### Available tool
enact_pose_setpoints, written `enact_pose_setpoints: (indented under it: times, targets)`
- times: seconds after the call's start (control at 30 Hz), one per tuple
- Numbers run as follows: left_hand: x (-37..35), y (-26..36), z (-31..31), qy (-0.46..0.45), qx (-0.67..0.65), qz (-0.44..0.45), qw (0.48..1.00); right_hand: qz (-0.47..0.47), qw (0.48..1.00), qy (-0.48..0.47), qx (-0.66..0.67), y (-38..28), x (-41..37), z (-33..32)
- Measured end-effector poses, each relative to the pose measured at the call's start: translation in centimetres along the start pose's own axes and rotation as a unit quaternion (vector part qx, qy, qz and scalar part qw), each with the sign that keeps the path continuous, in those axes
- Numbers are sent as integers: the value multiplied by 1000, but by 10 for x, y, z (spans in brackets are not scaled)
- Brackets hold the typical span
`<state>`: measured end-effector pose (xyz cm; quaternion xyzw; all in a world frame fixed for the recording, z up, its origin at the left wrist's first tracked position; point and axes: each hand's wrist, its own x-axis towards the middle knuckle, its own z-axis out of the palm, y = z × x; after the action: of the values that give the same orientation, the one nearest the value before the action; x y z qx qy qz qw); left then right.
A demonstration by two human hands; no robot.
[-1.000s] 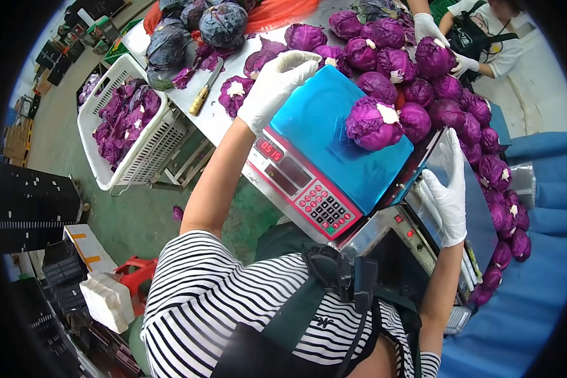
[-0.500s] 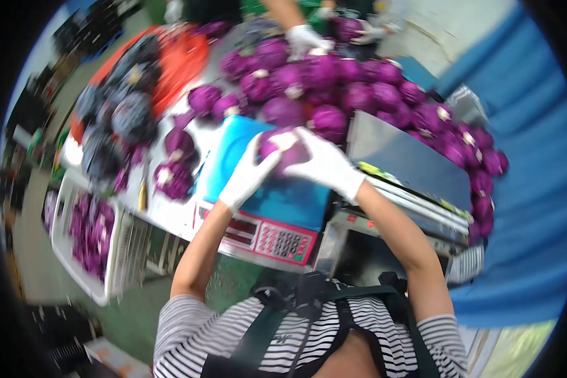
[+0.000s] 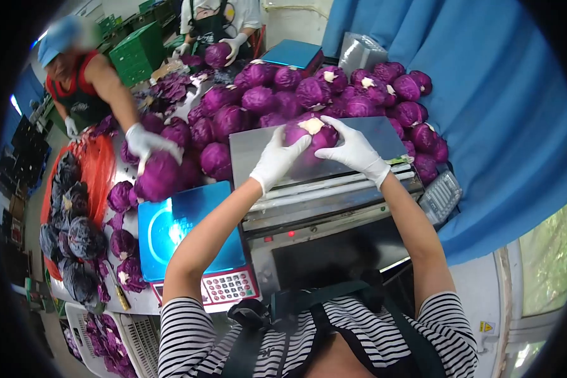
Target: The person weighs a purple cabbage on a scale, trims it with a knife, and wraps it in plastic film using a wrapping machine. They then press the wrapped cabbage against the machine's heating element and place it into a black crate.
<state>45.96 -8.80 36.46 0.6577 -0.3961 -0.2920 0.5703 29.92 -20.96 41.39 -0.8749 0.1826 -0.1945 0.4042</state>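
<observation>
Head view: left hand (image 3: 277,160) and right hand (image 3: 356,151) are both grasping one red cabbage (image 3: 313,133), cradling it from 9 and 3 o'clock and steadying it stem-up at the steel plate (image 3: 249,154).

Bright even daylight, heavy fisheye vignette

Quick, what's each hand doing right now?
Left hand: closed on the round purple cabbage head.
Right hand: closed on the same cabbage, from the other side.
</observation>
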Motion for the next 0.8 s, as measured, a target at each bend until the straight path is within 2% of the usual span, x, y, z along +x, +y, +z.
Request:
enact_pose_setpoints:
  times: [0.07, 0.13, 0.17, 0.2, 0.23, 0.27, 0.33, 0.4, 0.47, 0.5, 0.53, 0.6, 0.63, 0.67, 0.7, 0.73, 0.77, 0.8]
  targets:
    - [11, 9, 21, -40, 15, -79, 996, 15, 1000, 15, -10, 29, -1, -13]
    - [24, -2, 37, -21, 77, 2, 997, -8, 998, 37, -47, 48, -7, -18]
    - [26, -10, 39, -52, 60, -45, 996, -6, 999, 41, 2, 58, -9, -18]
    - [17, 10, 39, -81, 43, -93, 991, 1, 999, 41, 8, 59, -11, -20]
    - [17, 10, 41, -66, 62, -40, 995, 3, 1000, 24, -4, 52, -13, -25]
    - [12, 11, 42, -84, 34, -108, 990, 6, 1000, 4, -14, 47, -15, -29]
    - [12, -4, 46, -78, 54, -42, 995, -3, 999, -9, -49, 52, -16, -34]
    - [9, 0, 44, -84, 84, -23, 993, -29, 999, -6, -31, 59, -16, -34]
    - [2, 8, 35, -100, 63, -41, 992, -46, 999, -11, 8, 65, -18, -33]
    - [-12, 22, 29, -67, 48, -68, 994, -64, 997, 5, 45, 64, -25, -33]
    - [-18, 6, 17, 5, 139, 24, 990, 25, 996, -1, 87, 56, -38, -42]
    - [-60, 14, -14, 131, 196, 116, 965, 34, 995, 94, 29, 56, -68, -66]
    - [-84, 15, -27, 156, 278, 110, 942, 21, 989, 147, 18, 65, -84, -74]
    - [-108, 16, -43, 188, 362, 96, 908, 26, 959, 159, -232, 63, -104, -88]
    - [-128, 17, -51, 170, 414, 28, 894, 30, 955, 157, -252, 63, -119, -92]
    - [-147, 17, -51, 151, 457, -45, 875, 61, 933, 113, -337, 76, -135, -98]
    - [-157, 12, -50, 139, 461, -64, 874, 85, 904, 114, -404, 75, -145, -93]
    - [-163, 14, -41, 160, 478, -24, 863, 115, 889, 95, -434, 78, -150, -91]
